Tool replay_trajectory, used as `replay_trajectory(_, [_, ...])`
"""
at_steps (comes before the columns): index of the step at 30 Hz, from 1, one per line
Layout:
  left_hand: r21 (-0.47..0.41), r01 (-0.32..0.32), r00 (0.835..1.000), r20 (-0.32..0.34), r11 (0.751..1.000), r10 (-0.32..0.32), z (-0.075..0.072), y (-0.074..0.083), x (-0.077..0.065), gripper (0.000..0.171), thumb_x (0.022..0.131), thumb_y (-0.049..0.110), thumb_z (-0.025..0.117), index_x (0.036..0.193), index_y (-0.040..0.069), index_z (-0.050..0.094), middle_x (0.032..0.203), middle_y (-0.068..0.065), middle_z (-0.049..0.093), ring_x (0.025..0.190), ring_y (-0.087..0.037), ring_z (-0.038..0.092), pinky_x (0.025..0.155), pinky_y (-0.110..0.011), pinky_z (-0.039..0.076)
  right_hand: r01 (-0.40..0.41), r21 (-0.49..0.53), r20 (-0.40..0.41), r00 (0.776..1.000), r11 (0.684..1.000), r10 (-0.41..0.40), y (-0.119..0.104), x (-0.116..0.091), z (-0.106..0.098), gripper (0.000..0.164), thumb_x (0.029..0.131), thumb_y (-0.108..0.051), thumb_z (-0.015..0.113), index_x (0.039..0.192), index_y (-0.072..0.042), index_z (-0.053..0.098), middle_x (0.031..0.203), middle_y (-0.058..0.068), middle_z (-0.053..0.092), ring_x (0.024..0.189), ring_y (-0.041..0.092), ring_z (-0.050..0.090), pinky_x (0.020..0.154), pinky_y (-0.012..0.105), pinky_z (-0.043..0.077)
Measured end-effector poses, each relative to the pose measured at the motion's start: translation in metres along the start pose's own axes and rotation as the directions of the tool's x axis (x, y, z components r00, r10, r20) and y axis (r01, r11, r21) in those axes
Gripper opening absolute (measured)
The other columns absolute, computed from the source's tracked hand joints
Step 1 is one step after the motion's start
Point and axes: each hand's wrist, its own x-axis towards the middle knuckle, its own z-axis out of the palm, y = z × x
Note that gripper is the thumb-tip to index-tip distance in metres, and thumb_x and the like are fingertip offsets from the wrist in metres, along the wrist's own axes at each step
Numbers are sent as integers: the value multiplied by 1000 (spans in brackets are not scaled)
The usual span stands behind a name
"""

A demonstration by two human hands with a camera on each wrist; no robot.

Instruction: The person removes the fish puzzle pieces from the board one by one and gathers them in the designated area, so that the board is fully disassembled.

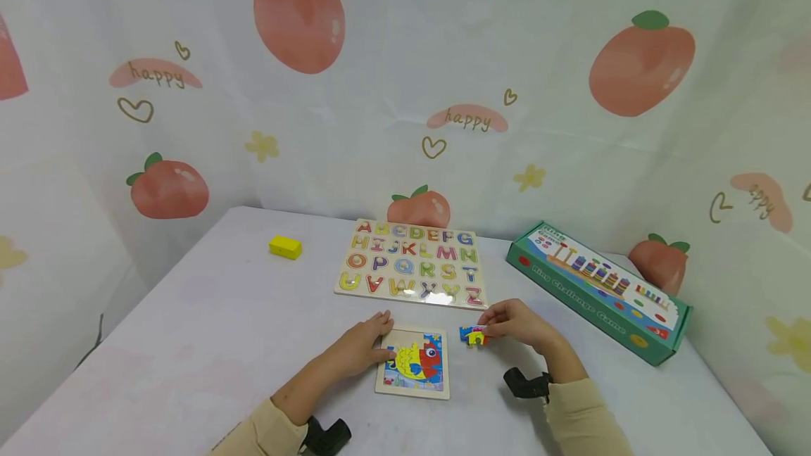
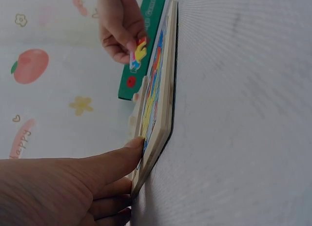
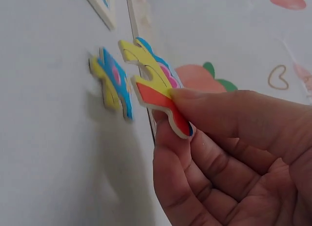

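A wooden jigsaw puzzle board (image 1: 412, 393) with a yellow and red fish picture lies flat on the white table. My left hand (image 1: 356, 350) holds its left edge, the thumb (image 2: 119, 162) on top of the frame and the other fingers along the side. Right of the board, my right hand (image 1: 522, 326) pinches a puzzle piece (image 3: 158, 82) in yellow, red, blue and pink between thumb and fingers, raised off the table. A second puzzle piece (image 3: 113, 83), blue and yellow, is on the table just below it, slightly blurred in the right wrist view.
Behind the puzzle lies an alphabet board (image 1: 412, 262) with colourful letters. A long green game box (image 1: 595, 290) stands at the right rear. One yellow block (image 1: 285, 247) sits at the left rear. A printed white curtain (image 1: 380, 125) hangs along the table's far edge.
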Motion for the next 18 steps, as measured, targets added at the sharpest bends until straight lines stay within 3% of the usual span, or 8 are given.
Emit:
replay_trajectory(8, [5, 0, 1000, -1, 1000, 0, -1, 1, 0, 61, 85, 24, 67, 136, -3, 44, 149, -16, 34, 140, -34, 27, 111, -54, 27, -35, -35, -50, 998, 999, 34, 14, -8, -14, 21, 86, -14, 65, 99, 3, 66, 82, 1, 65, 72, 14, 55, 68, 26, 49])
replay_trajectory(18, [12, 0, 1000, 2, 1000, 0, 0, -1, 0, 62, 86, 25, 66, 136, -2, 44, 149, -16, 34, 140, -34, 27, 110, -55, 27, -83, -55, -111, 991, 995, 77, 19, -11, -13, 19, 82, -11, 69, 95, 3, 67, 78, 1, 64, 71, 14, 52, 64, 25, 46])
